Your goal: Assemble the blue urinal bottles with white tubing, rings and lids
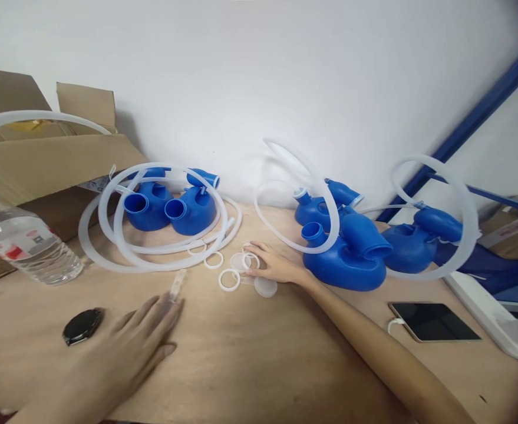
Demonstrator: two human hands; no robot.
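My right hand [271, 266] rests flat-fingered on three white plastic rings [229, 280]; my left hand [144, 335] lies open, holding nothing, on bare wooden worktop [250, 359].

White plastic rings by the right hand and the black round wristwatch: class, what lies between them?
In the head view, the left hand and a small clear plastic tube piece on the wooden table.

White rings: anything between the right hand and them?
Nothing visible. The right hand lies flat on the table with its fingertips already at the white rings; the left hand rests apart, nearer the camera.
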